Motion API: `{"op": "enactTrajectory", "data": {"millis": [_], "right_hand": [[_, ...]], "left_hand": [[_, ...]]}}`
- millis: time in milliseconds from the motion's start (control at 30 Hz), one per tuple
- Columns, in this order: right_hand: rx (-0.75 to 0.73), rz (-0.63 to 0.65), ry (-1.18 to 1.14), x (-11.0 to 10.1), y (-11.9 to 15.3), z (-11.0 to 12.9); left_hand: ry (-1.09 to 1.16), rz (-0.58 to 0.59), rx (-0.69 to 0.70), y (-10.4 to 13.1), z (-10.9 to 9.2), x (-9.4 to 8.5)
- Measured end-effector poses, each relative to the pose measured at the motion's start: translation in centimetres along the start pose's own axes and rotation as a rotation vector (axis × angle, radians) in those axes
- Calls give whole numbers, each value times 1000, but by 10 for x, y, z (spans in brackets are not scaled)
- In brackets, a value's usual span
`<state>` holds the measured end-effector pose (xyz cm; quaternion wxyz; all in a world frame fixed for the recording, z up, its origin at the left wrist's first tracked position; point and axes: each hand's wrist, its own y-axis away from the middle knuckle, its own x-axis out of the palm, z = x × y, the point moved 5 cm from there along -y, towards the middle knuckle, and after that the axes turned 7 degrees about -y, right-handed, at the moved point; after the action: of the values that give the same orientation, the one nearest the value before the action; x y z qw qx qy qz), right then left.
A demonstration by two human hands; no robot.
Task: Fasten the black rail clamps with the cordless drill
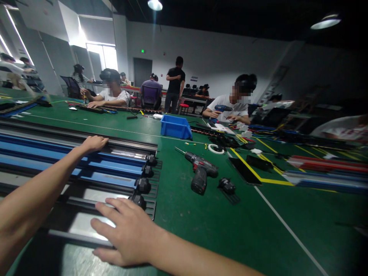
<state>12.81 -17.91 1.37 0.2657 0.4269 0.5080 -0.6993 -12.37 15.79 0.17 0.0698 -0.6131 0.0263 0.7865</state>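
Long aluminium profiles with blue strips lie side by side on the green table. Black end fittings with flat slotted tabs cap their right ends. My left hand reaches across to the far dark profile, its fingers bent over the edge and closed on it. Nearer to me, my right hand lies palm down with fingers spread over the nearest silver profile. A black cordless drill rests right of the profiles, and a loose black end fitting sits beside it.
Beyond the drill stand a blue plastic bin and a white tape ring. A dark flat panel lies by yellow floor-style tape lines. Across the table, one person holds a blue drill; other people sit or stand behind.
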Motion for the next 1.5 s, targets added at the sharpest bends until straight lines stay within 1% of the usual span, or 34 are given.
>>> {"op": "enactTrajectory", "data": {"millis": [167, 400, 500, 733, 933, 1100, 1333, 1500], "right_hand": [[1, -1, 0, 0, 0, 7], [-6, 15, -18, -1, 2, 14], [-3, 18, -29, -1, 2, 18], [-4, 26, -45, -2, 4, 30], [4, 54, -40, -1, 5, 42], [15, 51, -65, 0, 6, 47], [59, 65, -100, -1, 6, 47], [49, 72, -116, 3, 7, 45]], "left_hand": [[-10, -7, -13, 4, 2, 1], [-96, 25, 82, 2, 16, 22], [-121, 20, 92, 7, 20, 26], [-121, 17, 89, 23, 23, 25], [-140, -15, 106, 36, 23, 25], [-117, -34, 94, 45, 21, 20], [-69, -14, 23, 50, 17, 11], [10, -15, -46, 50, 19, 11]]}}
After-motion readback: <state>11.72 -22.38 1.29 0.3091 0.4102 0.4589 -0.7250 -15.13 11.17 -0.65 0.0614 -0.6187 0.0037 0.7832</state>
